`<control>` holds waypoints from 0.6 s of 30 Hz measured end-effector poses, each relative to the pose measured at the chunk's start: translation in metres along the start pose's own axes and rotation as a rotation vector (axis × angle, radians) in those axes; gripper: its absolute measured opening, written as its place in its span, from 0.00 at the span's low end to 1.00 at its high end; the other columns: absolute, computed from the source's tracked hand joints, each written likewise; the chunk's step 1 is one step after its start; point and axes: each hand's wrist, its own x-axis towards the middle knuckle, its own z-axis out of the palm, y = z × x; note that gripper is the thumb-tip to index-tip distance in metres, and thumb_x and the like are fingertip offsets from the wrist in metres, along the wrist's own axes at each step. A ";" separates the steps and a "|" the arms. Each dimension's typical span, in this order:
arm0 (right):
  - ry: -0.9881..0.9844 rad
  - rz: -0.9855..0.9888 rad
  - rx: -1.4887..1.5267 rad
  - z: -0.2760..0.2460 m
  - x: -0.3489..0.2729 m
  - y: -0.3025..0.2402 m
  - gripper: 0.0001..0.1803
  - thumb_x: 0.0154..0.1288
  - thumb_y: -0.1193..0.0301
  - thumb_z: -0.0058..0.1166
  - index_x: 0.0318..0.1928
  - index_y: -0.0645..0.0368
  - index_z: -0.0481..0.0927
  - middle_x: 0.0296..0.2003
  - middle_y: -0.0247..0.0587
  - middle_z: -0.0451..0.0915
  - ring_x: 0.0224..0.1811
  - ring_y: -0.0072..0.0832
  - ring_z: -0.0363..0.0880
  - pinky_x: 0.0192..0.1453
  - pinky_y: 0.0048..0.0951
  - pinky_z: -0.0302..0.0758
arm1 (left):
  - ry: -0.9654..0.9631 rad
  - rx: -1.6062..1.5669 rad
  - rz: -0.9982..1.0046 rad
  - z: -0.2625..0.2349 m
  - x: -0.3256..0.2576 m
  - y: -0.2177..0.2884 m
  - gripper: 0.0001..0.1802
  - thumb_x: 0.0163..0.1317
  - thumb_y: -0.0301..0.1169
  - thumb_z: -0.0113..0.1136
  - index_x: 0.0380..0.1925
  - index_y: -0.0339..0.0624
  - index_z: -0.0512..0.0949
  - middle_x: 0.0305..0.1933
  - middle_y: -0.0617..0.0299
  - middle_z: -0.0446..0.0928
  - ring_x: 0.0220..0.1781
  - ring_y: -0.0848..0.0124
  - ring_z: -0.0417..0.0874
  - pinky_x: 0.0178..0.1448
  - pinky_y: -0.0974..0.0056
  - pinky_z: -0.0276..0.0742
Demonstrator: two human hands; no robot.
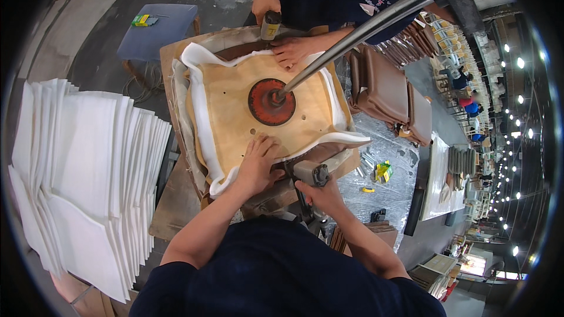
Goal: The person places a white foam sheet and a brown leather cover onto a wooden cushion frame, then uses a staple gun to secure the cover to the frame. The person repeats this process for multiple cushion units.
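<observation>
A tan wooden seat board (223,111) lies in front of me over white padding (202,88), whose edges curl up around it. A round red press disc (271,102) on a slanted metal rod (352,35) bears on the board's middle. My left hand (261,161) rests on the board's near edge, fingers spread over the wood and thumb toward the brown cover (320,151). My right hand (320,195) grips a staple gun (310,173) close to the near right edge. Across from me, a co-worker's hand (291,53) touches the far edge; their other hand holds another staple gun (270,25).
White padding sheets (88,158) stand stacked at left. A blue stool (155,29) carries a small box. Brown cushions (382,91) are piled at right, near a plastic-covered table (399,170) with staple strips and a yellow-green box (383,171).
</observation>
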 end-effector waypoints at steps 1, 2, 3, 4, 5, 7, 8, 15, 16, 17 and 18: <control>-0.002 0.009 -0.010 0.001 -0.001 -0.002 0.17 0.74 0.64 0.76 0.51 0.64 0.87 0.25 0.30 0.82 0.21 0.19 0.79 0.25 0.27 0.75 | -0.019 0.035 -0.032 -0.001 -0.001 0.005 0.41 0.60 0.37 0.81 0.74 0.44 0.75 0.82 0.52 0.68 0.91 0.45 0.59 0.92 0.37 0.55; -0.008 0.017 -0.024 0.003 -0.003 -0.005 0.17 0.74 0.65 0.76 0.52 0.64 0.87 0.25 0.30 0.82 0.21 0.19 0.79 0.25 0.27 0.75 | -0.035 0.069 -0.068 -0.001 -0.003 0.007 0.46 0.60 0.39 0.82 0.78 0.45 0.72 0.85 0.52 0.66 0.92 0.45 0.57 0.92 0.37 0.54; -0.013 0.025 -0.037 0.005 -0.004 -0.009 0.17 0.74 0.66 0.75 0.53 0.64 0.87 0.25 0.30 0.82 0.21 0.19 0.79 0.25 0.27 0.75 | -0.052 0.103 -0.104 0.000 -0.003 0.009 0.51 0.60 0.42 0.83 0.82 0.46 0.69 0.88 0.53 0.63 0.93 0.45 0.55 0.92 0.36 0.53; -0.017 0.024 -0.035 0.005 -0.002 -0.009 0.16 0.74 0.66 0.75 0.53 0.64 0.87 0.25 0.30 0.82 0.22 0.18 0.79 0.26 0.27 0.75 | -0.039 0.120 -0.117 0.001 -0.001 0.011 0.51 0.60 0.42 0.83 0.81 0.47 0.69 0.88 0.54 0.63 0.93 0.45 0.55 0.93 0.36 0.52; -0.015 0.027 -0.031 0.004 -0.001 -0.007 0.16 0.74 0.66 0.75 0.53 0.64 0.87 0.25 0.30 0.82 0.22 0.18 0.79 0.26 0.27 0.75 | -0.032 0.134 -0.126 0.003 -0.001 0.014 0.51 0.60 0.43 0.83 0.81 0.47 0.69 0.89 0.55 0.63 0.94 0.45 0.55 0.93 0.36 0.51; -0.013 0.036 -0.033 0.002 0.000 -0.003 0.17 0.74 0.65 0.76 0.51 0.65 0.87 0.26 0.30 0.83 0.22 0.18 0.79 0.26 0.26 0.76 | -0.018 0.141 -0.129 0.006 0.000 0.015 0.50 0.60 0.43 0.83 0.81 0.47 0.69 0.89 0.55 0.62 0.94 0.45 0.54 0.94 0.36 0.50; -0.019 0.040 -0.039 0.003 0.001 -0.004 0.18 0.73 0.64 0.77 0.50 0.65 0.87 0.27 0.30 0.84 0.22 0.18 0.80 0.27 0.26 0.77 | -0.008 0.139 -0.129 0.007 0.000 0.013 0.50 0.60 0.43 0.83 0.81 0.48 0.69 0.89 0.56 0.62 0.94 0.45 0.54 0.94 0.36 0.49; -0.046 0.094 -0.074 0.006 0.009 -0.011 0.18 0.72 0.63 0.77 0.48 0.65 0.87 0.27 0.32 0.85 0.22 0.19 0.81 0.28 0.27 0.78 | 0.020 0.122 -0.104 0.009 0.000 0.007 0.46 0.60 0.38 0.82 0.77 0.48 0.72 0.89 0.54 0.63 0.93 0.44 0.55 0.93 0.36 0.50; -0.051 0.093 -0.082 0.006 0.010 -0.013 0.18 0.72 0.63 0.77 0.49 0.65 0.87 0.28 0.32 0.85 0.22 0.19 0.81 0.28 0.27 0.78 | 0.029 0.121 -0.102 0.008 0.000 0.007 0.46 0.59 0.38 0.83 0.77 0.48 0.72 0.89 0.54 0.64 0.93 0.43 0.56 0.93 0.36 0.50; -0.056 0.093 -0.092 0.006 0.011 -0.014 0.18 0.72 0.63 0.77 0.50 0.65 0.87 0.28 0.33 0.85 0.22 0.19 0.81 0.28 0.27 0.78 | 0.039 0.119 -0.100 0.009 0.000 0.006 0.46 0.59 0.37 0.83 0.77 0.48 0.73 0.88 0.53 0.64 0.93 0.43 0.56 0.93 0.36 0.50; -0.062 0.094 -0.102 0.006 0.012 -0.015 0.19 0.72 0.64 0.77 0.51 0.65 0.88 0.29 0.33 0.86 0.22 0.19 0.81 0.28 0.27 0.78 | 0.048 0.117 -0.099 0.009 -0.001 0.005 0.46 0.59 0.37 0.83 0.77 0.48 0.73 0.88 0.53 0.64 0.93 0.43 0.56 0.93 0.36 0.51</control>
